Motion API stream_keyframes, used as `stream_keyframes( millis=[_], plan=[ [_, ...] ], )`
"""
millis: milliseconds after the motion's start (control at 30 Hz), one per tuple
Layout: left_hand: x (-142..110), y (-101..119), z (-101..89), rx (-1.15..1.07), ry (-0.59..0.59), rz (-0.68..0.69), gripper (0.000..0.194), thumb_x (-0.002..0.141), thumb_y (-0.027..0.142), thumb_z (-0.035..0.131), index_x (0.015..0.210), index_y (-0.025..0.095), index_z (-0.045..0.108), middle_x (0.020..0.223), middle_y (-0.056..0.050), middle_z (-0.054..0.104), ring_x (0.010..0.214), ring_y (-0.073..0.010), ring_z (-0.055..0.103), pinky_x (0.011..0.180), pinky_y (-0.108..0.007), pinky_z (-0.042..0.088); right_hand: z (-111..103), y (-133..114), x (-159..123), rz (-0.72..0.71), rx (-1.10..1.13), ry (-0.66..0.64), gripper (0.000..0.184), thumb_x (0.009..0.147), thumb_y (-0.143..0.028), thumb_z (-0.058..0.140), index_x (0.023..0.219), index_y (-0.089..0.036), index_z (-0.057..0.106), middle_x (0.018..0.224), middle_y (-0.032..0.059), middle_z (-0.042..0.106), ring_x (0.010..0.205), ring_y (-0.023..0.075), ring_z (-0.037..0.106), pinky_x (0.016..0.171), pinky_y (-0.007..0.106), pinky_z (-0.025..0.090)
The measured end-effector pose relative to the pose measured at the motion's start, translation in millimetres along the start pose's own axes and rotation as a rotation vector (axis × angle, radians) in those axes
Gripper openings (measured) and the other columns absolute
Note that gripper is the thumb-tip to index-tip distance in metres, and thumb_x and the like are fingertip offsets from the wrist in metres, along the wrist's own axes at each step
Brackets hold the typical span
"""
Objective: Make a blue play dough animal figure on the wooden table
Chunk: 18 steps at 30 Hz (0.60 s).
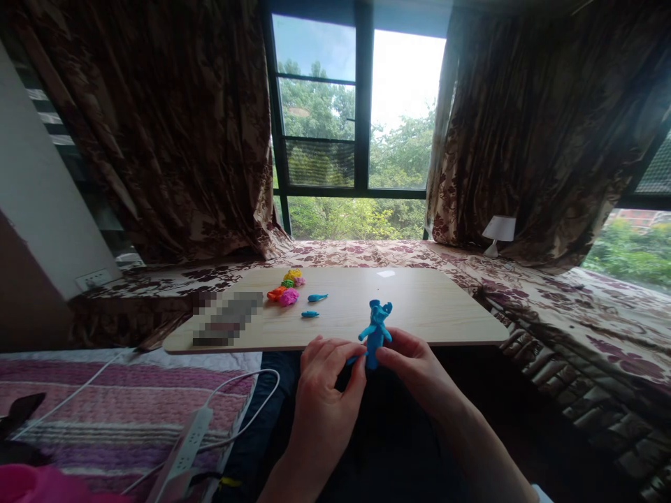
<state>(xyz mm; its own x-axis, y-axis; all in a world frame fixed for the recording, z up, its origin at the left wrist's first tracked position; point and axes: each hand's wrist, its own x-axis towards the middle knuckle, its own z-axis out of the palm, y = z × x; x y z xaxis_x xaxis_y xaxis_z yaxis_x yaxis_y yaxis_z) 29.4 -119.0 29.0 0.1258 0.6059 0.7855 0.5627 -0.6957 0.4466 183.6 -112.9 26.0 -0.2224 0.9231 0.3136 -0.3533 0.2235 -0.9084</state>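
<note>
A small blue clay figure (pixel 376 330) with ears and arms is held upright at the near edge of the wooden table (pixel 430 307). My left hand (pixel 325 391) pinches its lower part from the left with thumb and fingers closed. On the right side my right hand (pixel 419 370) grips the figure's base, fingers curled. Two loose blue clay pieces (pixel 317 297) (pixel 309 314) lie on the table behind the figure. A heap of coloured clay lumps (pixel 286 288), orange, pink, yellow and green, sits farther left.
A blurred-out flat object (pixel 226 319) lies at the table's left end. A white power strip (pixel 184 450) with cables rests on the striped blanket (pixel 105 405) at lower left. A small white lamp (pixel 498 232) stands on the patterned ledge below the window (pixel 361 119) and curtains.
</note>
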Motion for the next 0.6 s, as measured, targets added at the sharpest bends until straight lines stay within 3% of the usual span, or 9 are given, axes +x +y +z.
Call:
stream_keyframes(
  millis=[333, 600],
  plan=[
    [-1.5, -0.6, 1.5, 0.055, -0.005, 0.025, 0.014, 0.077, 0.015, 0.055, 0.085, 0.024, 0.061, 0.086, 0.0, 0.065, 0.087, -0.0181, 0.058, 0.097, -0.041, 0.033, 1.4, -2.1, -1.1, 0.004, -0.009, -0.003, 0.028, 0.074, -0.029, 0.067, 0.1, -0.019, 0.066, 0.094, 0.0032, 0.068, 0.092, 0.02, 0.059, 0.087, 0.033, 0.042],
    [-2.3, 1.2, -0.8, -0.116, -0.047, -0.194, 0.02, 0.077, 0.023, 0.056, 0.095, 0.024, 0.061, 0.096, -0.003, 0.065, 0.093, -0.0206, 0.059, 0.087, -0.036, 0.043, 1.5, 0.3, -0.8, 0.014, 0.004, 0.001, 0.031, 0.074, -0.03, 0.067, 0.103, -0.02, 0.065, 0.096, 0.0036, 0.068, 0.094, 0.0213, 0.059, 0.089, 0.036, 0.042]
  ],
)
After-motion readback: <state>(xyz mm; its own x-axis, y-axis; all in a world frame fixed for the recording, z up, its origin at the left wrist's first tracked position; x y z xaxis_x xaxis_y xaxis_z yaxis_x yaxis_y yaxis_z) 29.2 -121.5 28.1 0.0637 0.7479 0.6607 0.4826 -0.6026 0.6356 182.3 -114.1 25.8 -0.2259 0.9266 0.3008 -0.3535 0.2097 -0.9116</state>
